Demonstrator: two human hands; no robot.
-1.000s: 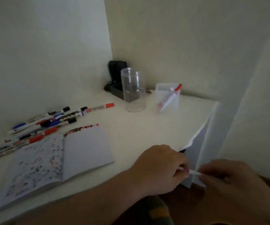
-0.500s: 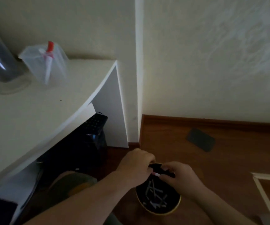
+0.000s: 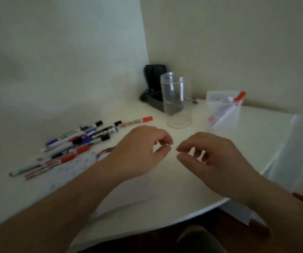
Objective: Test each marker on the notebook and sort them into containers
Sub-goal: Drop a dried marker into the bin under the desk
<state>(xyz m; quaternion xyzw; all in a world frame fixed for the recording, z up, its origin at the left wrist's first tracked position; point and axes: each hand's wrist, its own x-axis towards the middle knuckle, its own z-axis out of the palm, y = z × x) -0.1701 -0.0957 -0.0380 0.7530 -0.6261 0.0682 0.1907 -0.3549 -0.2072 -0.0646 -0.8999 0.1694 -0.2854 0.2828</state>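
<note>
Above the white desk [image 3: 192, 181] my left hand [image 3: 141, 150] and my right hand [image 3: 210, 156] hover close together, fingers loosely curled, with nothing in either. A pile of several markers [image 3: 74, 141] with red, blue and black caps lies to the left. One red-capped marker [image 3: 136, 121] lies apart, nearer the containers. The open notebook [image 3: 70, 168], covered in scribbles, is mostly hidden under my left forearm. Behind the hands stand a tall clear round container [image 3: 177, 101], which looks empty, and a clear square container [image 3: 223, 108] holding a red-capped marker [image 3: 238, 97].
A black device [image 3: 154, 84] sits in the back corner against the walls. The desk's curved front edge [image 3: 210, 205] runs just under my right wrist, with dark floor below. The desk's right end drops off past the square container.
Half a second ago both hands held a marker over a bin on the floor. Now the view is back on the desk and both hands are empty above it.
</note>
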